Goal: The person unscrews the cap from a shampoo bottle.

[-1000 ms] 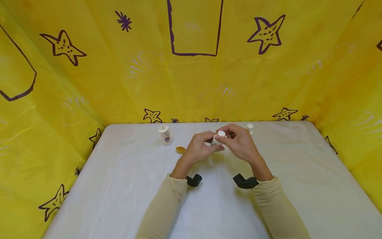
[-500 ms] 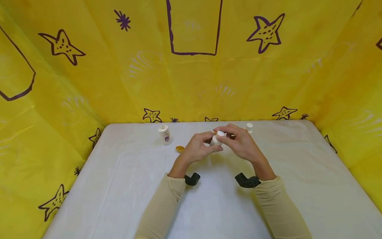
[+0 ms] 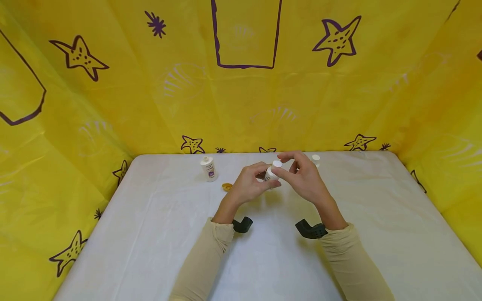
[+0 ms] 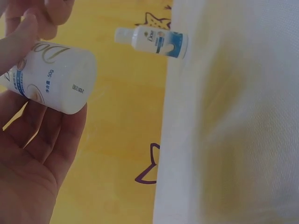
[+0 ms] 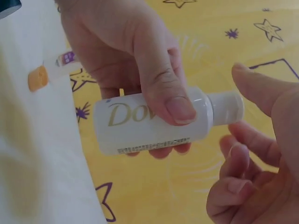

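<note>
My left hand (image 3: 248,184) grips a small white Dove bottle (image 5: 140,126) above the table, its thumb across the front and fingers behind. The bottle's white cap (image 5: 227,108) is on, pointing toward my right hand (image 3: 303,177). In the right wrist view, that hand's fingers are spread loosely about the cap, with a gap between the upper digit and the cap. "50g" and small print show on the bottle in the left wrist view.
A capless white bottle (image 3: 209,169) with a purple label stands at back left. Near it lies an orange-yellow cap (image 3: 226,187). Another white Dove bottle with a blue base (image 4: 161,42) stands behind my right hand. Yellow patterned cloth (image 3: 241,113) surrounds the white table (image 3: 158,234).
My right fingers have loosened from around the cap and spread apart, the index finger lifting away. The left hand still holds the bottle, now tilted slightly more upright.
</note>
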A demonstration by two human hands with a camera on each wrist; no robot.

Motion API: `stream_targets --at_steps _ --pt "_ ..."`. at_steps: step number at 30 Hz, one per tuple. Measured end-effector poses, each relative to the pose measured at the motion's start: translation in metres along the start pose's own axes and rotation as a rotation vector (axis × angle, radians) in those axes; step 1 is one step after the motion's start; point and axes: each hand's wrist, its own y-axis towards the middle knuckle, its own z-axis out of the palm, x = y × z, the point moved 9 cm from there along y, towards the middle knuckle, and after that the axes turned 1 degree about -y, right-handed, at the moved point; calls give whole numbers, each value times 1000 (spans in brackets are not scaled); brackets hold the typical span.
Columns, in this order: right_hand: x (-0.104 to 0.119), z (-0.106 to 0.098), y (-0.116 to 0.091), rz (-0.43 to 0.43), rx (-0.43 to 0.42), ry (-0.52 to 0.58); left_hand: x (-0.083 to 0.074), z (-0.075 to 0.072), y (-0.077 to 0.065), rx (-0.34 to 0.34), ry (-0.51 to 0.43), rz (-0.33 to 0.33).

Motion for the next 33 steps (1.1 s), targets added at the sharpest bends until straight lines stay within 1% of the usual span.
stream_targets --at_steps 2,4,8,12,18,24,28,33 --pt "-2 -1 0 30 -30 -19 0 0 0 -1 -7 -4" --pt "-4 -1 0 47 -41 -29 1 1 0 2 -12 -5" --pt "-4 1 0 66 -42 -41 1 2 1 6 -3 -4" --pt "-2 1 0 57 -29 -53 0 2 2 10 1 -8" --pt "4 3 -1 10 26 -55 4 2 1 20 6 -40" --pt "7 9 -2 -12 106 21 7 -1 1 7 -8 -60" --pt "6 8 -2 13 107 42 9 -1 1 -7 -23 -63" --pt "-4 2 -3 117 23 0 11 3 -1 -4 -42 -76"
